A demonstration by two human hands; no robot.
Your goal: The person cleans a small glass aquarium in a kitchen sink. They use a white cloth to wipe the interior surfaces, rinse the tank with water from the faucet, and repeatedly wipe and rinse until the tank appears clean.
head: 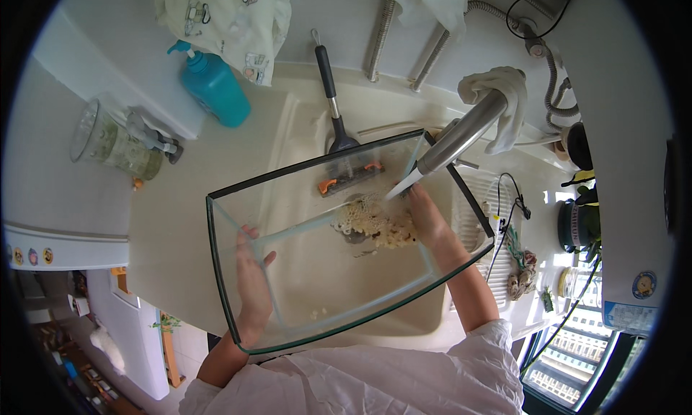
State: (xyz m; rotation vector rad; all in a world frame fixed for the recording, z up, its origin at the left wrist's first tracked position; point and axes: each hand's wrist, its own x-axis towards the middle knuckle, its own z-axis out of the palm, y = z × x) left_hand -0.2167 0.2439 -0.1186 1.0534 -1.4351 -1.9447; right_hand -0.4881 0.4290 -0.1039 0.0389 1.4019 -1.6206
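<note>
A rectangular glass tank [335, 336] with dark edging is tilted over a cream sink [286, 139]. My left hand [253, 277] lies flat against the tank's left end, seen through the glass. At the opposite end my right hand [427, 215] supports the tank, its fingertips near the water stream. A metal faucet [459, 134] pours water [403, 185] toward the tank's far right part. Foam and pale pebble-like bits [386, 225] gather below the stream; whether they lie in the tank or the sink is hard to tell.
Behind the tank stands a black-handled scraper [327, 74] with orange clips. A teal pump bottle [216, 88] and a clear pitcher [113, 139] are at the left. A ribbed drainboard [481, 193], a black cord [503, 225] and a potted plant [576, 225] are at the right.
</note>
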